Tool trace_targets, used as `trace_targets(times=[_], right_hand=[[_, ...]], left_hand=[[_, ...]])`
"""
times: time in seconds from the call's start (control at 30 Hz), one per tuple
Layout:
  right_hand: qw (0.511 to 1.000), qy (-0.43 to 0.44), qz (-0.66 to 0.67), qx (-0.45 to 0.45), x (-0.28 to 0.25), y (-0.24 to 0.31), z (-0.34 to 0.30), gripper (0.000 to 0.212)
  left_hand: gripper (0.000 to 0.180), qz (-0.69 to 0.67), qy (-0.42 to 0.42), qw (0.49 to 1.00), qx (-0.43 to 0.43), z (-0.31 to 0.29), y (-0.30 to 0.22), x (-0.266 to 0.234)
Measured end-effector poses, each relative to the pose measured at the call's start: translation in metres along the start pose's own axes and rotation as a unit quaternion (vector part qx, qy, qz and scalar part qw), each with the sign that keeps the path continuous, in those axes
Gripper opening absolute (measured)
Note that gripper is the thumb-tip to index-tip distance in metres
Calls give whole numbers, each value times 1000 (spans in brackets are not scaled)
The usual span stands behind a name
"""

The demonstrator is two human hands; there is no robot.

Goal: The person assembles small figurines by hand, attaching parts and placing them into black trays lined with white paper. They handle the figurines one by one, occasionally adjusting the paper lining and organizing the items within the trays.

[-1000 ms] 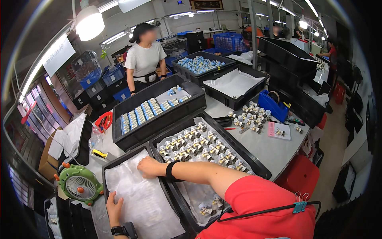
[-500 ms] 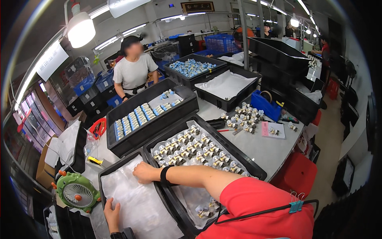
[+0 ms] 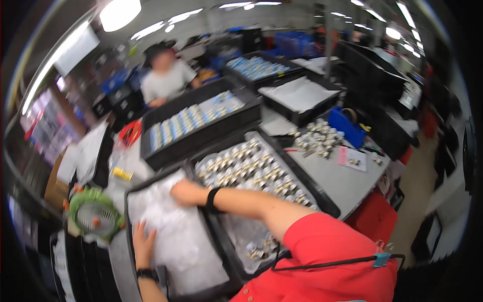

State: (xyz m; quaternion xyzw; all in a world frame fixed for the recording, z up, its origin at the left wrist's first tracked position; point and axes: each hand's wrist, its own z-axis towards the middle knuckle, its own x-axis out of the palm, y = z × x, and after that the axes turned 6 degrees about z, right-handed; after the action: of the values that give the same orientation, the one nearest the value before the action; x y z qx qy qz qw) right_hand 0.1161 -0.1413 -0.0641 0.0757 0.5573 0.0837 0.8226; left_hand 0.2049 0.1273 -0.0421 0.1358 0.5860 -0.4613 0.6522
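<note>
White sheet paper (image 3: 186,246) lines a black tray (image 3: 232,289) in front of me. My left hand (image 3: 143,242) lies at the tray's left side, its fingers spread on the paper with nothing in them. Near the tray's far right corner, my right hand (image 3: 186,192) is down on the lining with its fingers curled together; whatever they hold is hidden and blurred. Under my right forearm is a second black tray (image 3: 322,199), lined in white, with rows of small figurines (image 3: 241,163) in white, grey and yellow. Several more figurines (image 3: 262,247) sit at its near end.
Beyond stands a black crate (image 3: 201,138) with rows of blue-and-white figurines. Loose figurines (image 3: 319,138) are heaped near a blue tape dispenser (image 3: 347,126). A green fan (image 3: 95,214) stands at left. Across the table is a person (image 3: 166,75) in a white shirt.
My left hand has moved up and further onto the paper. The right hand stays near the tray's far right corner. The whole view has shifted and blurred.
</note>
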Motion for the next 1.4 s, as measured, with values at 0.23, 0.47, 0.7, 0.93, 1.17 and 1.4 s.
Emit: trace_targets(times=[0.23, 0.47, 0.7, 0.93, 1.17, 1.4], right_hand=[[982, 27, 186, 6, -25, -16, -4, 33], [986, 113, 108, -62, -45, 13, 13, 56], [947, 319, -7, 43, -33, 14, 11, 63], [966, 248, 69, -19, -49, 18, 1, 62], [930, 297, 168, -139, -109, 71, -54, 54], [891, 328, 195, -245, -123, 106, -113, 56]], left_hand=[[54, 79, 62, 995, 12, -1, -24, 5], [62, 89, 127, 988, -5, 0, -31, 2], [73, 99, 130, 986, -17, -1, -28, 4], [71, 87, 54, 995, -23, 4, -6, 6], [57, -64, 18, 997, -48, -4, -3, -41], [59, 46, 203, 978, -29, -54, -30, -107]])
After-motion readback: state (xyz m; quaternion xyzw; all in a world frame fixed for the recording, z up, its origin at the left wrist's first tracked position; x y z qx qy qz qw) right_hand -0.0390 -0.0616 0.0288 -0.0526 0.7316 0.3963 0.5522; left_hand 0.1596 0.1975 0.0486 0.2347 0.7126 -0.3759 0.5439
